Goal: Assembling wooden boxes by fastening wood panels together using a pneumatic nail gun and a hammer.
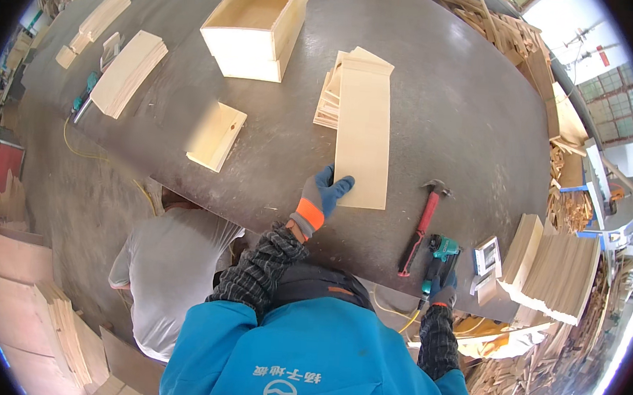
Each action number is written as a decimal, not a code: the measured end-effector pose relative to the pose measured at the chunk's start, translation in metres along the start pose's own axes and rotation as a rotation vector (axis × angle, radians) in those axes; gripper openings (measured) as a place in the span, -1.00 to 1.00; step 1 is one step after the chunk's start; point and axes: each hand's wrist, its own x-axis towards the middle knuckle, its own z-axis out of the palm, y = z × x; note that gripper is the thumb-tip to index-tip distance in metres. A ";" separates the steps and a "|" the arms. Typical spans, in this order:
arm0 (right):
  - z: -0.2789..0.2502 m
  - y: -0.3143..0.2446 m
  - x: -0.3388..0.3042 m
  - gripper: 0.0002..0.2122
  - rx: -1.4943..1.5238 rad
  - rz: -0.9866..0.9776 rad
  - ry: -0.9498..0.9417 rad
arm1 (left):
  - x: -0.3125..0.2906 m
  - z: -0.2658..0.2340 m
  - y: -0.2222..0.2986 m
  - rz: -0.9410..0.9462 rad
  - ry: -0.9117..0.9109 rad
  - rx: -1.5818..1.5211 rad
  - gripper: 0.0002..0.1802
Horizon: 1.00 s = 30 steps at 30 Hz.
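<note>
On a dark flat tabletop [476, 120], a long pale wooden panel [365, 138] is placed partly over stacked thin wooden boards [327, 103]. An open-topped pale wooden box [242, 53] is set behind-left. Rightward, a red-handled metal claw hammer [422, 230] is flanked by a teal-and-black nail gun [444, 247].

Dull grey-brown floor [74, 206] beside a broad dark table [475, 128], with a paned window [614, 93] at upper right.

Soft, fairly bright light covers the desk [275, 158], leaving a pale sheen toward its upper right. Beside the right rim, a strip [607, 376] glares white. A smudgy blur veils the left of a wooden block [225, 140]. Fisheye distortion bends edges; black fills the corners.
</note>
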 end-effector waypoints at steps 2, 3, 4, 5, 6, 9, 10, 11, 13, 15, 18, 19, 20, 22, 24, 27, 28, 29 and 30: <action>0.014 0.016 -0.003 -0.29 -0.004 -0.036 0.114 | 0.008 0.001 0.000 0.044 -0.042 -0.022 -0.49; 0.018 0.019 -0.005 -0.29 -0.037 -0.008 0.069 | 0.011 0.001 0.001 -0.001 0.043 0.002 -0.50; 0.019 0.021 -0.005 -0.29 -0.016 -0.027 0.150 | 0.015 0.000 0.003 0.037 -0.031 -0.010 -0.50; 0.019 0.021 -0.005 -0.30 -0.005 -0.001 0.157 | 0.018 -0.001 0.005 -0.016 -0.035 -0.023 -0.49; 0.018 0.021 -0.005 -0.31 0.010 0.030 0.076 | 0.019 -0.002 0.007 -0.087 0.030 -0.020 -0.47; 0.014 0.017 -0.006 -0.31 -0.096 0.031 0.097 | 0.019 -0.007 0.011 -0.105 0.019 0.053 -0.45; 0.014 0.014 -0.007 -0.31 -0.071 0.008 0.169 | 0.019 -0.008 0.012 -0.101 -0.031 0.054 -0.45; 0.015 0.010 -0.008 -0.30 -0.029 -0.041 0.192 | 0.018 -0.009 0.012 -0.104 -0.049 0.054 -0.44; 0.018 0.000 -0.010 -0.30 0.017 -0.090 0.211 | 0.021 -0.009 0.011 -0.108 -0.063 0.059 -0.43; 0.023 -0.014 -0.012 -0.24 -0.083 -0.234 0.142 | 0.027 -0.010 0.012 -0.032 -0.029 0.006 -0.43; 0.021 -0.036 -0.015 -0.15 -0.024 -0.158 0.080 | 0.040 -0.016 0.018 -0.096 -0.025 -0.117 -0.43; 0.019 -0.043 -0.015 -0.15 -0.025 -0.194 0.143 | 0.043 -0.018 0.020 -0.092 -0.083 -0.139 -0.43; 0.017 -0.050 -0.014 -0.11 -0.099 -0.090 0.088 | 0.047 -0.019 0.023 -0.086 -0.095 -0.134 -0.42; 0.014 -0.060 -0.007 -0.07 -0.141 0.061 -0.056 | 0.052 -0.018 0.026 -0.096 -0.104 -0.147 -0.42; 0.012 -0.061 0.001 -0.06 -0.204 0.092 -0.007 | 0.055 -0.017 0.027 -0.138 -0.056 -0.157 -0.42; 0.013 -0.048 0.018 -0.07 -0.151 0.107 -0.042 | 0.056 -0.013 0.022 -0.131 -0.073 -0.104 -0.36; 0.016 -0.041 0.023 -0.09 -0.052 0.055 -0.034 | 0.056 -0.012 0.019 -0.118 -0.130 -0.114 -0.36; 0.018 -0.034 0.028 -0.10 0.047 0.047 -0.103 | 0.058 -0.010 0.016 -0.123 -0.152 -0.189 -0.37; 0.019 -0.024 0.032 -0.12 0.151 0.039 -0.001 | 0.059 -0.011 0.012 -0.158 -0.082 -0.252 -0.38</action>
